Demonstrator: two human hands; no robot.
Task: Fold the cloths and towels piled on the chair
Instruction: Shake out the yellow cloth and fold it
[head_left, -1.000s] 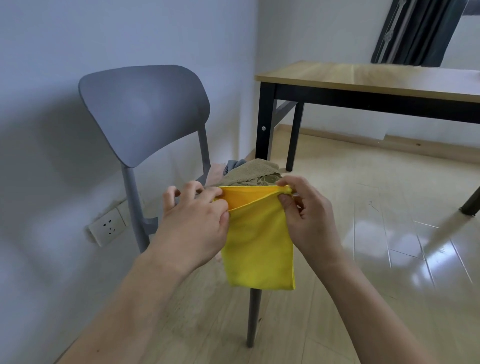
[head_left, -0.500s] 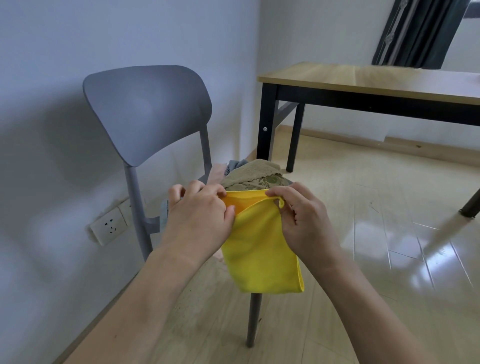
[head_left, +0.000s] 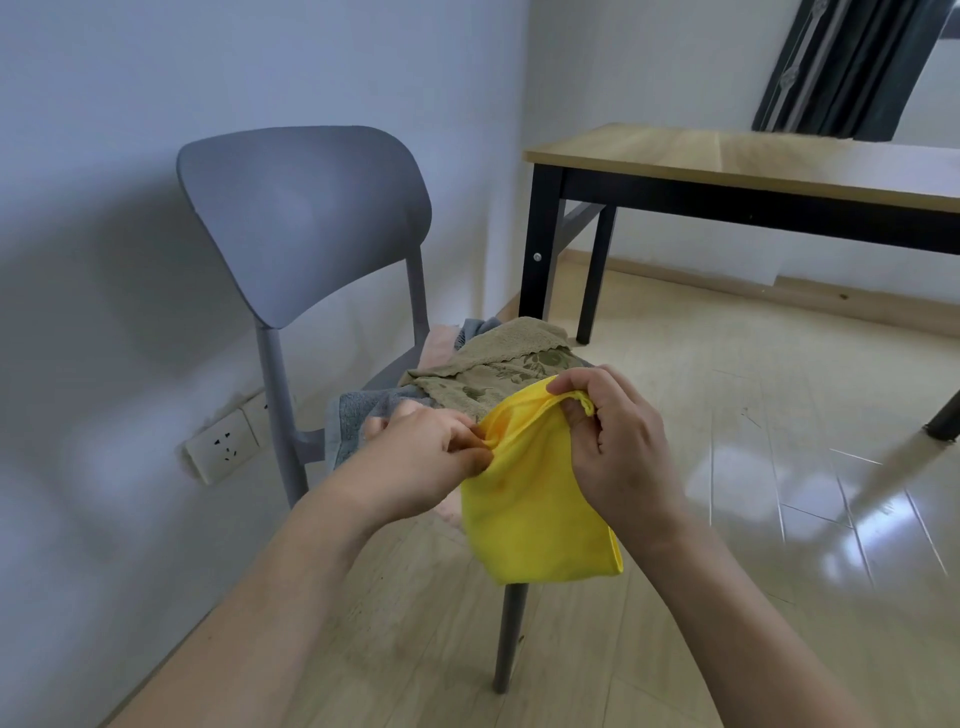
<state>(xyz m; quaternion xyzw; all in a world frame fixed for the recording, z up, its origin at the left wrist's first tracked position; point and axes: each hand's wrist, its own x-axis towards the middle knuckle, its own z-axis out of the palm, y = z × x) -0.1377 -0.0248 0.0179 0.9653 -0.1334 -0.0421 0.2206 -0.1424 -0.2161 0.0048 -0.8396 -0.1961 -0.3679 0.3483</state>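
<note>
Closest to me, two bare forearms come up from the bottom of the frame and meet around the middle. The left hand (head_left: 421, 457) has its fingertips bunched tight, pinching the left part of the top edge of a yellow cloth (head_left: 535, 509). The right hand (head_left: 618, 447) has thumb and curled fingers clamped on the right part of that same edge, a bit higher up, so the edge sags and puckers between them. The rest of the cloth hangs doubled below the hands, in front of the chair's front leg.

Right behind the hands is the grey plastic chair (head_left: 306, 218), backrest toward the upper left. The pile is on its seat: an olive-brown towel (head_left: 498, 364) with a leafy pattern on top, a grey-blue towel (head_left: 358, 415) drooping over the left side, and something pinkish (head_left: 439, 348) peeking out at the back, can't tell what.

Low on the wall at left is a white socket (head_left: 223, 447). Farther back on the right, a wood-top table (head_left: 727, 156) with black legs stands on shiny pale flooring, and dark curtains (head_left: 852, 67) hang in the upper right corner.
</note>
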